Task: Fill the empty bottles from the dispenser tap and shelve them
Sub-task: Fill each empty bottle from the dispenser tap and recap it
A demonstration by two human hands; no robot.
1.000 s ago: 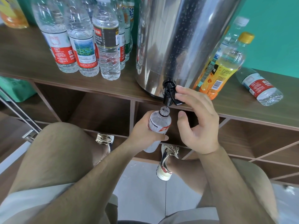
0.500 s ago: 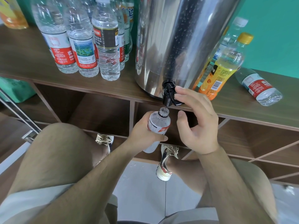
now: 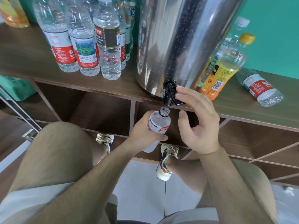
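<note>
My left hand (image 3: 144,130) grips a small uncapped clear bottle (image 3: 159,123) with a white and red label, its mouth just under the black tap (image 3: 169,94) of the steel dispenser (image 3: 181,42). A thin stream runs from the spout into the bottle's neck. My right hand (image 3: 199,122) presses down on the tap lever with its fingers, the thumb held apart below it.
Several filled water bottles (image 3: 84,42) stand left of the dispenser on the wooden shelf top (image 3: 32,57). To the right stand an orange-labelled bottle (image 3: 224,68) and a clear one behind it; a red-labelled bottle (image 3: 260,88) lies on its side. Open cubbies (image 3: 100,110) lie below.
Both hands hold nearly the same position; the bottle stays under the tap and the lever stays pressed.
</note>
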